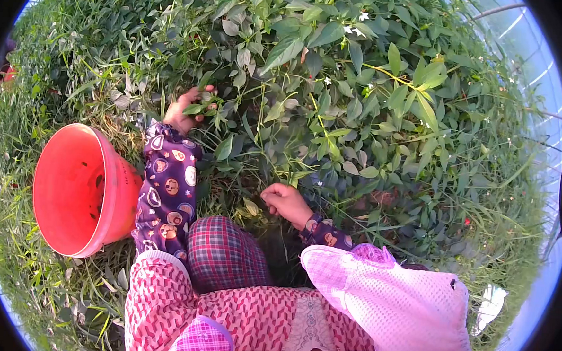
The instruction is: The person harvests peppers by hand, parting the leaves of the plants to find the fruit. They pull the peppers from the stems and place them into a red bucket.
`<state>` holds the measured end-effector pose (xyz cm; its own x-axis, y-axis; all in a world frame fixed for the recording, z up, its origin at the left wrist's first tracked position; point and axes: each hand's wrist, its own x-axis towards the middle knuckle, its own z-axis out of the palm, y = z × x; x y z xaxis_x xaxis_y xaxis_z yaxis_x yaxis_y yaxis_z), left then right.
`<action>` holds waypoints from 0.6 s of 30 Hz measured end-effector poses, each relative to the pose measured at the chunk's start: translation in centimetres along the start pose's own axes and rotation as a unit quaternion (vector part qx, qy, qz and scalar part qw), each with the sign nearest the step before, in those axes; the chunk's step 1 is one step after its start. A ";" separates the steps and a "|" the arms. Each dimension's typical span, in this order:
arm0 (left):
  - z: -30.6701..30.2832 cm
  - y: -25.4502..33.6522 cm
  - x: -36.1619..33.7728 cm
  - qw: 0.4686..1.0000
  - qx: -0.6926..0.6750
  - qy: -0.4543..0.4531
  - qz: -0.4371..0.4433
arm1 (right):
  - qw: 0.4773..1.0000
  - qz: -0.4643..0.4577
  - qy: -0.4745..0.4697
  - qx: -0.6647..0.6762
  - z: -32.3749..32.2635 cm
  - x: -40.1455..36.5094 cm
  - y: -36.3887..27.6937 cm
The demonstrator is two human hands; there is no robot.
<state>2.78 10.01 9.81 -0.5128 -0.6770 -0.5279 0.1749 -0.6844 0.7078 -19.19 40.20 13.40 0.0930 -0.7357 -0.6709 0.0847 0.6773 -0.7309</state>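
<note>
My left hand (183, 110) reaches into the leafy green plants (368, 110), palm partly turned up. Its fingers curl around a leafy stem (196, 108), and leaves cover part of them. Lower and nearer my body, my right hand (288, 204) is closed, with thumb and fingertips together. Whatever those fingertips hold, if anything, is hidden. A yellowish leaf (251, 206) lies just left of them. Beside my left sleeve, a red bucket (122, 198) tilts in the grass, with a few small dark pieces along its inner side.
Dense plants with small white flowers (363, 16) fill the space ahead. A small red spot (467, 221) shows among the leaves at right. My checked knee (228, 249) is between my arms. Pale pink cloth (402, 305) hangs at lower right. Plastic sheeting (539, 56) borders the right side.
</note>
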 end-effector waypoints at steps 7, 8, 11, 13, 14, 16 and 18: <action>7.4 -2.1 -14.8 0.977 0.149 0.050 0.144 | 0.996 -0.081 -0.026 0.036 1.3 -1.4 -2.9; 8.8 -2.4 -16.7 0.964 0.253 0.028 0.071 | 0.993 -0.101 -0.022 0.064 2.0 -1.9 -4.1; 8.7 -7.5 -17.4 0.907 0.379 -0.164 0.085 | 0.989 -0.113 -0.063 0.075 3.4 -2.1 -5.8; 10.1 -7.3 -17.8 0.948 0.280 -0.147 -0.024 | 0.996 -0.040 -0.040 0.066 4.5 -0.8 -4.5; 10.2 -6.9 -17.6 0.944 0.304 -0.125 -0.032 | 0.993 -0.106 -0.031 0.040 4.6 -0.3 -4.0; 10.8 -6.8 -17.4 0.938 0.328 -0.107 -0.041 | 0.986 -0.164 0.012 0.034 4.7 -0.3 -4.1; 11.2 -6.9 -17.8 0.946 0.301 -0.108 -0.051 | 0.991 -0.134 0.021 0.014 4.5 -1.1 -3.8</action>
<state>1.30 29.79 19.58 -0.6725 -0.5004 -0.5452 -0.3611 -0.4211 0.8320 -15.15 38.42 17.48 0.0230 -0.8889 -0.4575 0.1284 0.4565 -0.8804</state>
